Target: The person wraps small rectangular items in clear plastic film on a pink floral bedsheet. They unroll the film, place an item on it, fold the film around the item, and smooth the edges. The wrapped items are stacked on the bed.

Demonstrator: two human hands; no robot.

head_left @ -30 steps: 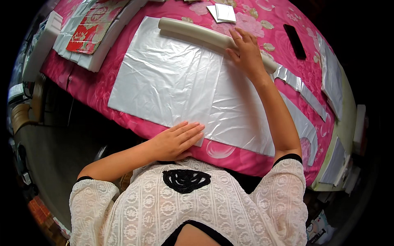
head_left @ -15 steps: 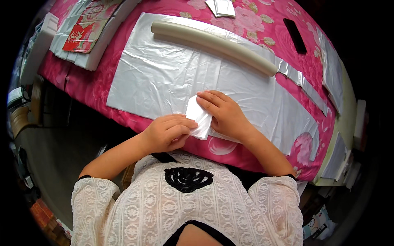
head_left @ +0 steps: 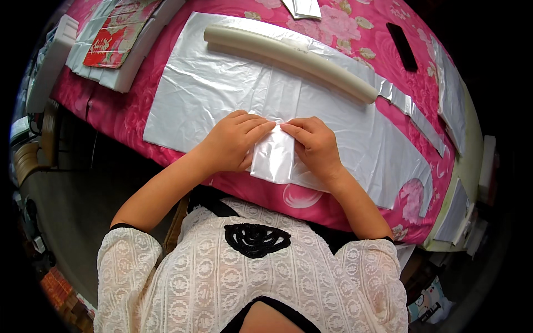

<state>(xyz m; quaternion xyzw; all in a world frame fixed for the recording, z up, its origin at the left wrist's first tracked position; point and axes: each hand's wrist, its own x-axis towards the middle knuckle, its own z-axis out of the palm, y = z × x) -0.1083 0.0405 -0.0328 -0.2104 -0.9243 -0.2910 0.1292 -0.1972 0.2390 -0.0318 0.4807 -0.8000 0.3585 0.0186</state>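
One folded plastic piece (head_left: 273, 160) lies between the hands (head_left: 317, 149), touching both.

Bright pink cloth (head_left: 127, 111), patterned with flowers in paler pink and cream, runs across the frame. The plastic sheeting (head_left: 189, 94) at centre is silvery white, the folded piece (head_left: 273, 161) glossier white, the roll (head_left: 288, 57) plain cream. Upper right, a slab (head_left: 401, 47) is black; upper left, a panel (head_left: 105, 50) is red, partly floral. The top (head_left: 189, 277), lower centre, is white with circle motifs and black trim.
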